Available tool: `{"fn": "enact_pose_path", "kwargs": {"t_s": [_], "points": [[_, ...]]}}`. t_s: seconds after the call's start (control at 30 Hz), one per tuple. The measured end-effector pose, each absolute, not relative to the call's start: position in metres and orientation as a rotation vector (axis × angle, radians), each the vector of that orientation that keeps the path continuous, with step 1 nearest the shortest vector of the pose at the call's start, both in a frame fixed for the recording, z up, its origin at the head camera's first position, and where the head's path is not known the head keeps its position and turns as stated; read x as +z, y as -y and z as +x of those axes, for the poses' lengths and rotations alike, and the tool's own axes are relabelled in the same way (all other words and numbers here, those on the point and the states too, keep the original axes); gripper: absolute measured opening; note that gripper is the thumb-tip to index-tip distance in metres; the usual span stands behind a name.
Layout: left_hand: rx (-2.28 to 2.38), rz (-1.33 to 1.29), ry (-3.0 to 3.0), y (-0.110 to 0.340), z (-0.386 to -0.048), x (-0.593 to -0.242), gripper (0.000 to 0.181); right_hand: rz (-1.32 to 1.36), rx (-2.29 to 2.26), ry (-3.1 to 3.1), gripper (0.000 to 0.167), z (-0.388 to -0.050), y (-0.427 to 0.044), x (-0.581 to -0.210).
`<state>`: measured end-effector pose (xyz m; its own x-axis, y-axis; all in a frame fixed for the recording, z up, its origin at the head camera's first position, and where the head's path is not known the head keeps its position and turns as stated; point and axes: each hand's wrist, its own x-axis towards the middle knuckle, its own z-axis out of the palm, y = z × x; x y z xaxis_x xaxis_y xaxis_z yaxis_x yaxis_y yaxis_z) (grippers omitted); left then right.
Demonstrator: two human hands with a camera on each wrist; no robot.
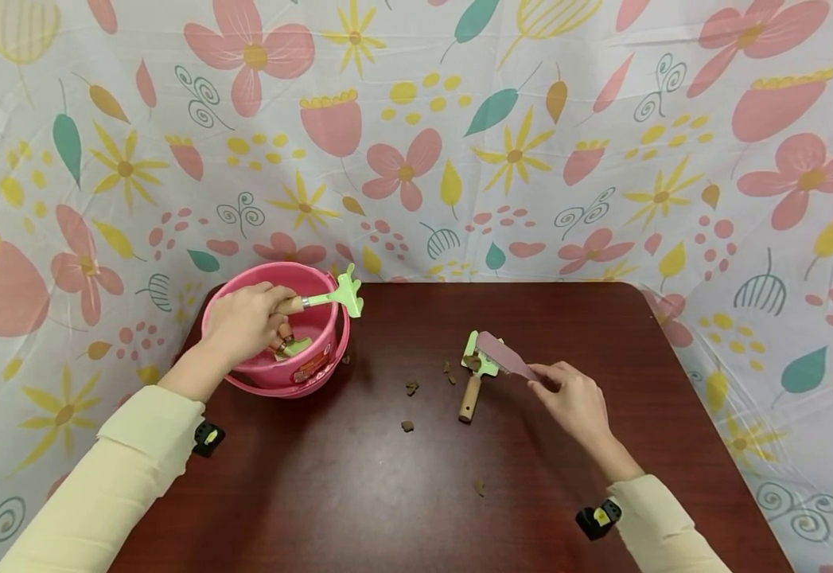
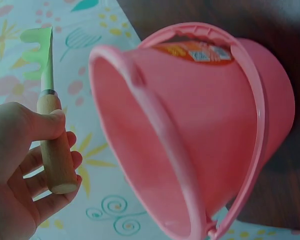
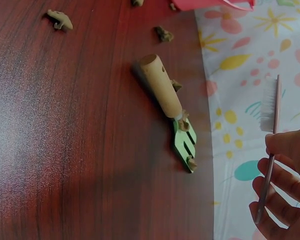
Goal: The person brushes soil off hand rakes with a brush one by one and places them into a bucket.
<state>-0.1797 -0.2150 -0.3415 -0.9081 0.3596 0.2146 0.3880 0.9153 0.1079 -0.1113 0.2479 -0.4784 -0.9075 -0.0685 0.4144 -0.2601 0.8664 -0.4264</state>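
Note:
My left hand [image 1: 244,322] grips the wooden handle of a small green hand rake [image 1: 348,293], holding it over the pink bucket [image 1: 290,274]. In the left wrist view, the thumb and fingers close round the rake's handle [image 2: 58,162]. Inside the bucket lies another green tool [image 1: 294,348], partly hidden by its wall. My right hand [image 1: 577,402] pinches a flat mauve brush [image 1: 505,354] with pale bristles [image 3: 268,105]. In the head view it overlaps the head of a green hand fork [image 1: 469,399] lying on the table; brown bits [image 3: 184,125] lie on the fork.
Several brown crumbs [image 1: 412,388] are scattered on the dark wooden table [image 1: 359,493], between bucket and fork and nearer the front. A flowered cloth [image 1: 416,199] hangs behind the table's back edge. The bucket stands at the back left corner, its handle [image 2: 255,100] folded down.

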Motion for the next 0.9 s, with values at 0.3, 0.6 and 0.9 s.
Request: {"fn": "enact_pose_path", "kwargs": {"t_s": [0.3,0.6,0.9], "points": [[-0.160,-0.422,2.986,0.236,-0.180,-0.330,0.035,0.242,0.692,2.653,0.025,-0.111,-0.248,-0.480],[-0.123,-0.344,3.057,0.251,-0.181,-0.325,0.038,0.241,0.682,2.648,0.025,-0.111,-0.247,-0.482],[-0.060,-0.345,3.132,0.262,-0.185,-0.323,0.034,0.246,0.680,2.648,0.025,-0.110,-0.247,-0.483]]}}
